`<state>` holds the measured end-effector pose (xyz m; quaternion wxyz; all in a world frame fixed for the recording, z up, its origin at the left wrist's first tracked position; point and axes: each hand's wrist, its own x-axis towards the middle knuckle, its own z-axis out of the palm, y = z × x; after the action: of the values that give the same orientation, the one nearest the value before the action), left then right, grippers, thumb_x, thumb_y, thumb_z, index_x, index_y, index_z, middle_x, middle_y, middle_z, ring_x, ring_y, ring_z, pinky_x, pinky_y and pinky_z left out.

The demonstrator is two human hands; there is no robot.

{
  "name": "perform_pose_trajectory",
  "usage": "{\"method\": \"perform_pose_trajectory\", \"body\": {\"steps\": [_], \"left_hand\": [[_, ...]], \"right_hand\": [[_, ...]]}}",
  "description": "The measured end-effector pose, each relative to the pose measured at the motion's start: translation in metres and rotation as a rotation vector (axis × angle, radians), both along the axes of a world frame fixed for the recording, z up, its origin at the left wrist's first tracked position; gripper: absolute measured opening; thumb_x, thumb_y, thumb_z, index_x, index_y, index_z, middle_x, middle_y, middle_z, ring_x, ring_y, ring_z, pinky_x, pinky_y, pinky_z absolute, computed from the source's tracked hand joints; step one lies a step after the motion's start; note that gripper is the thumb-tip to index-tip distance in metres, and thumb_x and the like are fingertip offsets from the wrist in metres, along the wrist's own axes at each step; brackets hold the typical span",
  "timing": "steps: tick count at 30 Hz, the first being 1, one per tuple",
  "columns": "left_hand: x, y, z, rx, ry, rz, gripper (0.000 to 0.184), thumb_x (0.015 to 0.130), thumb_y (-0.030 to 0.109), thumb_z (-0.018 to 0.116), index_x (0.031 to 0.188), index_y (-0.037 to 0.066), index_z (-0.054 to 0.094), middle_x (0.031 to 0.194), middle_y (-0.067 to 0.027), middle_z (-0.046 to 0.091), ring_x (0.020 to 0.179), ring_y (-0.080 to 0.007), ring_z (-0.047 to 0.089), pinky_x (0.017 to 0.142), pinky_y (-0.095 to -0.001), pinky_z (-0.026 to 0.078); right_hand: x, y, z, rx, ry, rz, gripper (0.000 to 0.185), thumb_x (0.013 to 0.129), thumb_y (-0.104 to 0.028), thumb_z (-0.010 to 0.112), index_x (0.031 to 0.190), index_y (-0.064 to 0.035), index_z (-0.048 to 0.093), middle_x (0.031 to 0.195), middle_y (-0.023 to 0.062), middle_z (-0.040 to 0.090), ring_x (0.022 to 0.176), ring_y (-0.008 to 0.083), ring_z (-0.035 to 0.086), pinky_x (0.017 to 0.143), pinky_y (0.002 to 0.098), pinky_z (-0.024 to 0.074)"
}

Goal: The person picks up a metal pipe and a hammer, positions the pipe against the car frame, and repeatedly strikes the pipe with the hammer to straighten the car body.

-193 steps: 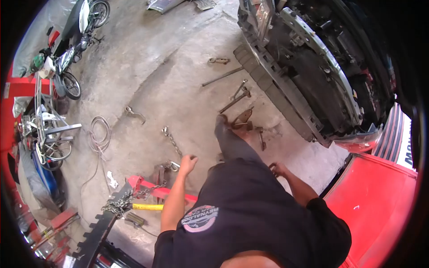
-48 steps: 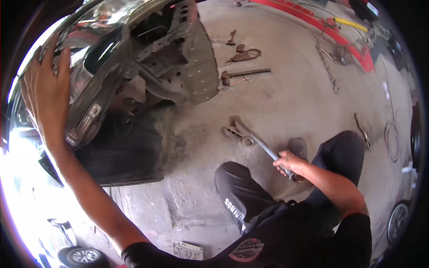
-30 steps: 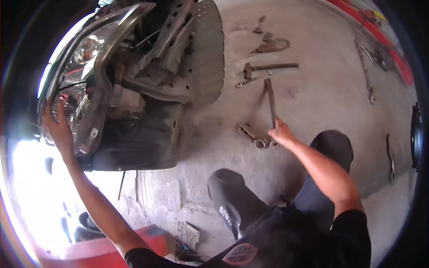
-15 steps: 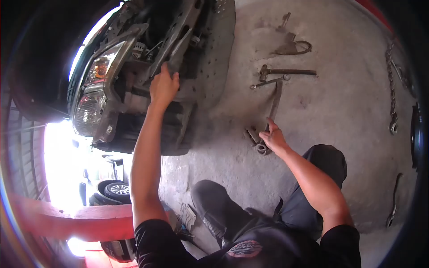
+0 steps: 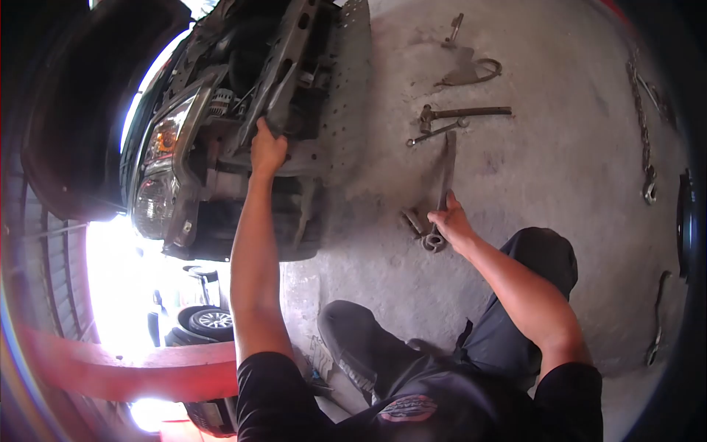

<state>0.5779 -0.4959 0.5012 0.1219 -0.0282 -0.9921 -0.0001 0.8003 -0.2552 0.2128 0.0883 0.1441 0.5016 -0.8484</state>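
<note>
My left hand [image 5: 268, 149] is closed on the edge of the metal front frame [image 5: 283, 70] of a car whose bumper is off. The headlight [image 5: 163, 169] sits to the left of that hand. My right hand [image 5: 453, 222] is wrapped round a long flat metal bar [image 5: 448, 166], which points away from me just above the floor. Beside this hand, a clamp with a ring end [image 5: 433, 241] lies on the concrete. Past the bar's far end lie a wrench [image 5: 437, 133] and a hammer [image 5: 468, 113].
Farther off on the floor are a looped metal tool [image 5: 471, 72] and a small tool [image 5: 454, 31]. A chain [image 5: 642, 132] and a curved bar [image 5: 658, 317] lie at the right. A red beam [image 5: 140, 372] and a wheel [image 5: 212, 320] are at lower left.
My left hand has come from the headlight's outer side to the front frame, its fingers now closed. The bar in my right hand has swung from pointing up-left to pointing straight away from me.
</note>
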Motion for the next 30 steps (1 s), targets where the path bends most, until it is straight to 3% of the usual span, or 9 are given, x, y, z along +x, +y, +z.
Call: {"method": "perform_pose_trajectory", "body": {"steps": [3,6,8,11,14,18,23,27,30], "left_hand": [[0.007,-0.001,-0.002,-0.07,0.002,-0.024,0.059,0.085,0.017,0.065,0.137,0.0,0.043,0.107,-0.0298,0.067,0.104,-0.0469,0.063,0.09,-0.0515,0.049],[0.037,0.028,0.017,-0.369,-0.024,-0.023,0.048,0.087,0.018,0.064,0.13,0.0,0.054,0.108,-0.0246,0.069,0.103,-0.0444,0.064,0.089,-0.0488,0.05],[0.036,0.005,0.019,-0.446,0.302,-0.282,0.039,0.091,0.02,0.061,0.125,0.0,0.061,0.106,-0.0215,0.069,0.099,-0.0419,0.066,0.087,-0.0473,0.051],[0.028,0.011,0.043,-0.625,0.538,-0.386,0.037,0.095,0.022,0.057,0.123,0.0,0.063,0.102,-0.0224,0.069,0.095,-0.0405,0.067,0.085,-0.0463,0.052],[0.01,0.004,0.057,-0.618,0.456,-0.374,0.037,0.099,0.026,0.053,0.119,-0.003,0.065,0.102,-0.025,0.069,0.095,-0.041,0.067,0.084,-0.0468,0.052],[0.004,-0.008,0.064,-0.29,0.166,-0.215,0.043,0.103,0.03,0.048,0.12,-0.005,0.065,0.098,-0.027,0.069,0.093,-0.0431,0.067,0.082,-0.0461,0.05],[0.005,-0.002,0.067,-0.36,0.159,-0.28,0.044,0.103,0.031,0.049,0.123,-0.005,0.064,0.091,-0.0285,0.069,0.088,-0.0417,0.069,0.077,-0.0448,0.05],[0.006,-0.006,0.071,-0.203,0.105,-0.247,0.043,0.101,0.031,0.053,0.121,-0.005,0.066,0.096,-0.029,0.07,0.094,-0.0378,0.07,0.082,-0.0408,0.051],[0.003,-0.01,0.073,-0.126,0.109,-0.265,0.043,0.099,0.031,0.056,0.12,-0.005,0.066,0.099,-0.0284,0.07,0.098,-0.0359,0.07,0.086,-0.0386,0.051]], "right_hand": [[0.002,-0.015,-0.026,0.239,0.109,-0.01,0.065,0.079,-0.009,0.064,0.139,0.0002,0.039,0.091,0.0141,0.07,0.085,0.0287,0.066,0.078,0.0368,0.0504],[-0.001,-0.003,0.021,0.551,-0.021,0.204,0.064,0.079,-0.01,0.062,0.139,0.0006,0.04,0.104,0.0238,0.067,0.099,0.0412,0.064,0.085,0.0436,0.0504],[0.003,-0.014,0.007,0.596,0.12,0.141,0.062,0.082,-0.014,0.063,0.138,-0.0013,0.041,0.102,0.0241,0.067,0.096,0.0396,0.066,0.083,0.0449,0.0529],[-0.002,-0.028,0.002,0.664,0.194,0.149,0.054,0.084,-0.016,0.062,0.133,-0.0023,0.047,0.102,0.0244,0.067,0.095,0.0393,0.066,0.084,0.0459,0.0532],[-0.009,-0.035,0.005,0.708,0.116,0.256,0.055,0.083,-0.017,0.063,0.135,-0.0094,0.05,0.107,0.024,0.066,0.099,0.0402,0.065,0.087,0.0465,0.0523],[-0.017,-0.043,-0.01,0.788,0.091,0.362,0.057,0.083,-0.017,0.064,0.139,-0.0193,0.05,0.111,0.0219,0.065,0.101,0.0391,0.065,0.086,0.0467,0.0534],[-0.02,-0.045,-0.042,0.887,0.132,0.474,0.039,0.084,-0.013,0.061,0.123,-0.0076,0.058,0.111,0.0213,0.065,0.1,0.0383,0.066,0.084,0.0481,0.0541],[-0.026,-0.041,-0.079,0.995,0.138,0.695,0.024,0.083,-0.008,0.059,0.106,-0.0004,0.061,0.109,0.0229,0.064,0.099,0.0391,0.066,0.082,0.0488,0.0545],[-0.02,-0.044,-0.116,1.087,0.134,0.591,0.044,0.082,-0.012,0.062,0.124,-0.0024,0.055,0.101,0.0242,0.065,0.097,0.0399,0.066,0.082,0.0492,0.0549]]}}
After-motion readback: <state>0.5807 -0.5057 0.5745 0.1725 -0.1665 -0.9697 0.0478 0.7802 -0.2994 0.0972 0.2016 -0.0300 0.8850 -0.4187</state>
